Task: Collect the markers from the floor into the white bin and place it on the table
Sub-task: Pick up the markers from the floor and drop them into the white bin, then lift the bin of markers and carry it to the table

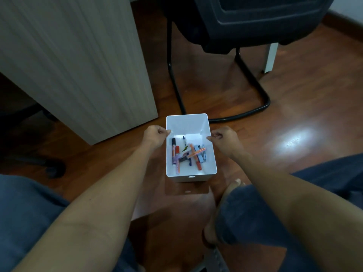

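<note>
The white bin (186,122) stands on the wooden floor in front of me. Inside it lie several markers (189,154) in orange, black, blue and red, piled across one another. My left hand (155,135) pinches the bin's left rim with closed fingers. On the opposite side, my right hand (224,139) pinches the right rim the same way. Both forearms reach forward from the bottom corners. No marker shows on the floor around the bin.
A light wood table side panel (78,61) stands at the left, close to the bin. A black chair (245,22) with a curved metal base (253,89) sits behind. My knees and bare foot (218,211) are near the bottom.
</note>
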Motion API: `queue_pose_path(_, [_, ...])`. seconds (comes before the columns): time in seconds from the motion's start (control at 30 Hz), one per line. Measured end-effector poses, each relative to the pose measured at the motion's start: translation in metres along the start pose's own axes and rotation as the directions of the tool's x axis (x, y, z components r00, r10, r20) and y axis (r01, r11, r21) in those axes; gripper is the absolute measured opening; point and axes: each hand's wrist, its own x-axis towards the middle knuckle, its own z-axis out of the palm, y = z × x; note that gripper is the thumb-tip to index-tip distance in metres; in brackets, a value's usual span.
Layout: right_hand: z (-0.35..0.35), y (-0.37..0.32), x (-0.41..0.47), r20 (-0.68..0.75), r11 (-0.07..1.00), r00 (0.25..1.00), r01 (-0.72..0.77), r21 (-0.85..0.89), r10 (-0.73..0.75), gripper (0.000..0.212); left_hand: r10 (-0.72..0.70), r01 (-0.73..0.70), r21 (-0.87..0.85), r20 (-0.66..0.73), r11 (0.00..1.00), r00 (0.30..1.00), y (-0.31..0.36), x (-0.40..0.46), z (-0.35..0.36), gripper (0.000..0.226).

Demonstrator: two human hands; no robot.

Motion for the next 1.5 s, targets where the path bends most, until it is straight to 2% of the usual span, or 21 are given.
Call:
queue_pose_path(0.13, [-0.002, 0.003, -0.019, 0.001, 0.997, 0.998, -0.070, 0.043, 0.070, 0.035, 0.023, -0.022, 0.018, -0.009, 1.000, 1.000, 0.000, 0.011, 0.001, 0.036])
queue_pose_path(0.23, [0.008, 0.004, -0.043, 0.003, 0.956, 0.966, -0.257, 0.144, 0.259, 0.048, 0.068, -0.069, 0.014, 0.022, 0.998, 0.997, 0.007, 0.022, 0.002, 0.040])
queue_pose_path(0.3, [0.026, 0.009, -0.057, 0.028, 0.857, 0.883, -0.461, 0.231, 0.468, 0.061, 0.059, -0.058, -0.025, 0.047, 0.998, 0.997, 0.009, 0.032, 0.004, 0.050])
queue_pose_path(0.33, [0.039, 0.013, -0.062, 0.051, 0.788, 0.815, -0.573, 0.225, 0.578, 0.073, 0.048, -0.044, -0.050, 0.070, 0.998, 0.996, 0.010, 0.038, 0.005, 0.054])
queue_pose_path(0.4, [0.061, 0.016, -0.068, 0.079, 0.664, 0.671, -0.742, 0.091, 0.738, 0.102, 0.044, -0.035, -0.071, 0.121, 0.997, 0.992, 0.014, 0.044, 0.007, 0.057])
queue_pose_path(0.47, [0.079, 0.019, -0.070, 0.117, 0.600, 0.598, -0.800, 0.019, 0.793, 0.128, 0.046, -0.039, -0.049, 0.155, 0.998, 0.987, 0.017, 0.048, 0.008, 0.061])
queue_pose_path(0.5, [0.079, 0.009, -0.073, 0.146, 0.586, 0.584, -0.810, 0.033, 0.798, 0.133, 0.049, -0.044, -0.039, 0.159, 0.998, 0.986, 0.016, 0.051, 0.009, 0.063])
queue_pose_path(0.57, [0.092, 0.012, -0.070, 0.196, 0.524, 0.555, -0.831, 0.188, 0.809, 0.130, 0.076, -0.074, -0.013, 0.168, 0.997, 0.983, 0.010, 0.060, 0.013, 0.063])
queue_pose_path(0.63, [0.085, 0.001, -0.073, 0.267, 0.457, 0.551, -0.821, 0.341, 0.790, 0.108, 0.089, -0.098, 0.038, 0.179, 0.994, 0.980, -0.001, 0.073, 0.016, 0.065])
queue_pose_path(0.7, [0.077, -0.001, -0.065, 0.280, 0.444, 0.581, -0.789, 0.425, 0.764, 0.085, 0.056, -0.067, 0.078, 0.132, 0.995, 0.990, -0.004, 0.067, 0.008, 0.071])
queue_pose_path(0.73, [0.073, 0.001, -0.060, 0.279, 0.447, 0.608, -0.762, 0.469, 0.743, 0.084, 0.044, -0.051, 0.086, 0.084, 0.995, 0.995, -0.002, 0.057, 0.001, 0.070])
queue_pose_path(0.8, [0.067, 0.002, -0.049, 0.260, 0.466, 0.623, -0.748, 0.471, 0.738, 0.098, 0.029, -0.029, 0.084, -0.009, 0.996, 1.000, -0.008, 0.035, -0.012, 0.065])
queue_pose_path(0.87, [0.059, -0.003, -0.039, 0.207, 0.554, 0.679, -0.709, 0.437, 0.705, 0.106, -0.008, 0.012, 0.056, -0.076, 0.998, 0.997, -0.028, 0.012, -0.025, 0.060])
queue_pose_path(0.97, [0.050, -0.034, -0.028, 0.127, 0.723, 0.817, -0.560, 0.404, 0.562, 0.086, -0.092, 0.100, 0.038, -0.173, 0.994, 0.981, -0.074, -0.025, -0.045, 0.059])
queue_pose_path(1.07, [0.056, -0.064, -0.019, 0.209, 0.798, 0.896, -0.443, 0.408, 0.391, 0.080, -0.248, 0.247, -0.032, -0.240, 0.968, 0.939, -0.112, -0.063, -0.061, 0.067])
queue_pose_path(1.13, [0.067, -0.075, -0.011, 0.301, 0.798, 0.894, -0.437, 0.415, 0.333, 0.081, -0.345, 0.334, -0.086, -0.243, 0.939, 0.906, -0.126, -0.083, -0.070, 0.070])
queue_pose_path(1.23, [0.081, -0.080, -0.002, 0.409, 0.801, 0.873, -0.437, 0.409, 0.267, 0.076, -0.472, 0.415, -0.256, -0.229, 0.873, 0.851, -0.143, -0.099, -0.078, 0.056])
queue_pose_path(1.33, [0.098, -0.082, -0.002, 0.462, 0.807, 0.854, -0.440, 0.394, 0.240, 0.090, -0.577, 0.441, -0.497, -0.158, 0.748, 0.801, -0.153, -0.101, -0.085, 0.043])
queue_pose_path(1.43, [0.107, -0.096, -0.005, 0.462, 0.805, 0.840, -0.472, 0.360, 0.286, 0.072, -0.628, 0.454, -0.649, -0.047, 0.611, 0.777, -0.163, -0.099, -0.089, 0.036])
queue_pose_path(1.5, [0.118, -0.100, -0.003, 0.491, 0.737, 0.813, -0.534, 0.415, 0.312, 0.061, -0.638, 0.475, -0.662, -0.007, 0.580, 0.770, -0.173, -0.094, -0.091, 0.036])
